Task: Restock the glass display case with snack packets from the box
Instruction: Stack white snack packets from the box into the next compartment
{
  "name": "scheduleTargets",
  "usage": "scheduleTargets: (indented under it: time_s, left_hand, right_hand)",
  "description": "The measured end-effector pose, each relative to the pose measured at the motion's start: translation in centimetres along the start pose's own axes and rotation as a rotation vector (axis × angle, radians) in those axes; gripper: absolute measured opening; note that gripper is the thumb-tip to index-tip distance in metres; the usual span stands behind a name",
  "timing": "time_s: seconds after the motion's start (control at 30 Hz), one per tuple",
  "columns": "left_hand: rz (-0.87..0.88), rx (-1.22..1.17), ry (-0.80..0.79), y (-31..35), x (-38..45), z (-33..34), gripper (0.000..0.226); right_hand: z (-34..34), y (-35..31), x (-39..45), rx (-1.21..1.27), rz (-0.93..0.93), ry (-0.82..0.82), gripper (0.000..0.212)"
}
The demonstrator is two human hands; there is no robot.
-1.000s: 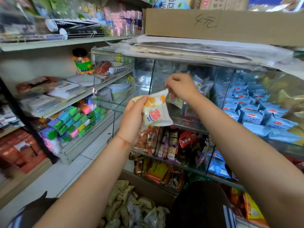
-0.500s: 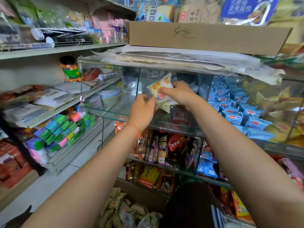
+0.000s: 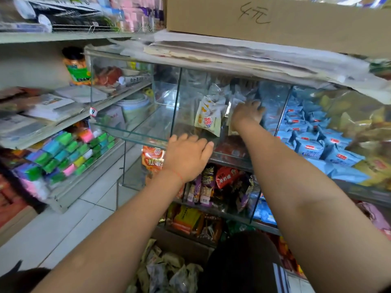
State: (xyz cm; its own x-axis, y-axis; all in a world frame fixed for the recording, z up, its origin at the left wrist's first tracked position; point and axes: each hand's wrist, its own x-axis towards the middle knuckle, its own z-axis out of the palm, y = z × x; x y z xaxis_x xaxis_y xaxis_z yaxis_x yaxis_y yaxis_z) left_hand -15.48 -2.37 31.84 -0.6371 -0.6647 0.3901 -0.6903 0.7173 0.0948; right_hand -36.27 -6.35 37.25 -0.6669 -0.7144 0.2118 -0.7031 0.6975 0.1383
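The right hand (image 3: 247, 112) is reached into the glass display case (image 3: 135, 134), its fingers hidden among packets, so its grip cannot be told. A white snack packet (image 3: 208, 119) is stood just beside it. The left hand (image 3: 187, 156) is held flat and relaxed at the shelf edge. The box (image 3: 169, 269) below is cut off.

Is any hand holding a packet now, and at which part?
Left hand holds nothing. Right hand rests on packets in the case; a grip cannot be told.
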Motion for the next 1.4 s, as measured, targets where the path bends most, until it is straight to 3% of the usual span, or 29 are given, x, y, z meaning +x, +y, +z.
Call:
scheduleTargets:
  time_s: [0.3,0.47,0.7,0.8,0.87,0.97,1.03,1.1,1.17,1.23,1.4]
  left_hand:
    - [-0.004,0.020,0.063,-0.2,0.0,0.5,0.049]
    - [-0.004,0.019,0.067,-0.2,-0.1,0.6,0.049]
    - [-0.003,0.021,0.080,-0.1,-0.1,0.7,0.049]
    - [-0.003,0.009,0.064,0.0,0.0,0.3,0.050]
    - [0.036,-0.039,0.053,-0.3,0.0,0.1,0.049]
    - [0.088,-0.191,0.258,-1.6,-2.1,0.1,0.033]
    - [-0.005,-0.178,0.373,-3.1,-4.8,1.4,0.024]
    - [-0.162,-0.172,0.193,-4.7,-8.0,3.5,0.021]
    - [-0.317,-0.117,-0.216,-6.4,-11.2,6.3,0.020]
    - [-0.395,-0.045,-0.531,-8.3,-14.4,9.3,0.020]
    - [-0.488,-0.105,-0.774,-12.1,-21.2,17.2,0.040]
  right_hand:
    - [2.6,-0.9,1.2,0.103,-0.006,-0.004,0.049]
    - [2.9,-0.8,0.9,0.117,-0.027,-0.090,0.064]
    - [2.4,-1.1,0.4,0.119,-0.024,-0.066,0.068]
    - [0.6,-1.4,-0.6,0.158,-0.068,0.059,0.064]
    - [-1.5,-1.5,-2.1,0.282,-0.143,0.226,0.045]
    - [-4.5,-1.9,-7.0,0.567,-0.248,0.478,0.028]
    - [-4.5,-2.9,-11.4,0.713,-0.407,0.662,0.022]
    - [-2.5,-4.7,-16.0,0.796,-0.626,0.749,0.021]
    - [1.9,-7.2,-19.8,0.805,-0.779,0.656,0.021]
    - [7.6,-9.5,-22.7,0.730,-0.823,0.415,0.019]
    - [22.3,-12.7,-25.8,0.556,-0.511,-0.454,0.027]
